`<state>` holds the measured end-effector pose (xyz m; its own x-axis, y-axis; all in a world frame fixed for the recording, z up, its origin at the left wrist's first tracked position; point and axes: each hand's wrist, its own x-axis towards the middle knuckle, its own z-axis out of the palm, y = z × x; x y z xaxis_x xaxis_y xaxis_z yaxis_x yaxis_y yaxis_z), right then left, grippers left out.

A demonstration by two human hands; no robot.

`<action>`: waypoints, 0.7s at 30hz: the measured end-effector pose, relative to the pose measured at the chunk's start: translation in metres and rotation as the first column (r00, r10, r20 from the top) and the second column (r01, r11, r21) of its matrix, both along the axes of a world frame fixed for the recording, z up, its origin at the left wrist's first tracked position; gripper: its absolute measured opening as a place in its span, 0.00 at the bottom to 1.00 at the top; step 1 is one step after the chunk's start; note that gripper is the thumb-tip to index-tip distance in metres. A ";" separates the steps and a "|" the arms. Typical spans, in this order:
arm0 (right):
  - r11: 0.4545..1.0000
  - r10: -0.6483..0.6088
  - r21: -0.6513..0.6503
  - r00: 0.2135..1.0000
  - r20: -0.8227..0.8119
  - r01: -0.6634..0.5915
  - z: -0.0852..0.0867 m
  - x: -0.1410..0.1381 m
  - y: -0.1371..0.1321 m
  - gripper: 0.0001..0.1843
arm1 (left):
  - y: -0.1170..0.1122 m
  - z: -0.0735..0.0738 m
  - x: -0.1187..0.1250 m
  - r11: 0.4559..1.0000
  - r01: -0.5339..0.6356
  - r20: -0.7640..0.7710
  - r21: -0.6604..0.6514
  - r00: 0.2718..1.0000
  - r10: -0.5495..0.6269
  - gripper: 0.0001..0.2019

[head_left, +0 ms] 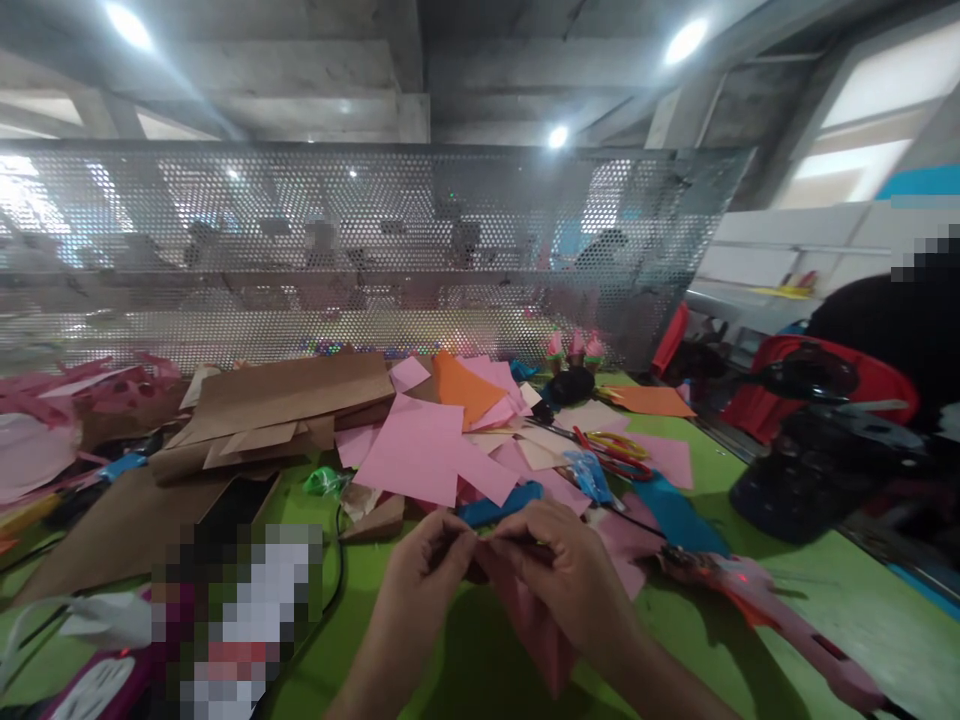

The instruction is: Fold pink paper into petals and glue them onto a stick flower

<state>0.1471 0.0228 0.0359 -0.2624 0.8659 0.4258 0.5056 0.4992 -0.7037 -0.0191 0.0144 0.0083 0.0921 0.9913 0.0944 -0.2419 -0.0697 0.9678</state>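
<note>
The left hand (433, 568) and right hand (559, 572) each pinch, grip pressed together, 1 pink paper piece (536, 628) just above the green surface (825, 600), seemingly part-folded, with loose sheets (420, 450) beyond apparently untouched.

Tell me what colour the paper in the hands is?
It's pink folded paper; head view.

A green surface (825, 600) carries a litter of craft stuff. Brown cardboard (292, 395) lies stacked at the left, with pink sheets (416, 450) and an orange sheet (465, 385) overlapping beside it. Scissors (611, 450) rest on the papers, near a blue sheet (679, 515). A pink glue gun (780, 620) lies at the right. A perforated metal screen (360, 250) stands behind.
</note>
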 end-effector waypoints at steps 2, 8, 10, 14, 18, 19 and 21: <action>1.000 0.013 -0.006 1.000 0.015 -0.012 0.001 0.001 0.000 0.04 | 0.001 -0.002 -0.001 0.999 -0.026 -0.050 0.026 0.998 0.027 0.12; 0.976 0.016 -0.215 0.996 -0.082 -0.034 0.003 0.009 0.003 0.08 | 0.004 -0.004 -0.007 0.987 -0.130 -0.069 0.092 0.988 0.136 0.10; 0.969 0.005 -0.247 0.996 -0.094 -0.028 0.001 0.012 0.004 0.09 | 0.005 -0.003 -0.009 0.987 -0.128 -0.100 0.096 0.985 0.137 0.10; 0.979 -0.003 -0.205 0.998 -0.055 -0.008 -0.002 0.012 0.006 0.09 | 0.002 0.002 -0.014 0.975 -0.134 -0.267 0.175 0.947 0.178 0.08; 0.995 0.011 -0.097 0.999 0.036 -0.008 -0.003 0.010 0.004 0.07 | -0.001 0.009 -0.018 0.925 -0.048 -0.501 0.377 0.829 0.247 0.08; 0.997 0.014 -0.074 0.998 0.057 -0.010 -0.003 0.009 0.003 0.07 | -0.001 0.009 -0.019 0.915 -0.002 -0.552 0.403 0.797 0.244 0.08; 0.999 0.019 -0.046 0.996 0.092 -0.015 -0.001 0.009 0.001 0.05 | 0.000 0.009 -0.018 0.905 0.072 -0.628 0.418 0.743 0.231 0.06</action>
<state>0.1561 0.0242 0.0345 -0.3138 0.8786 0.3601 0.5607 0.4775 -0.6764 -0.0375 0.0142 0.0168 0.2031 0.8852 0.4185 0.4592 -0.4636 0.7578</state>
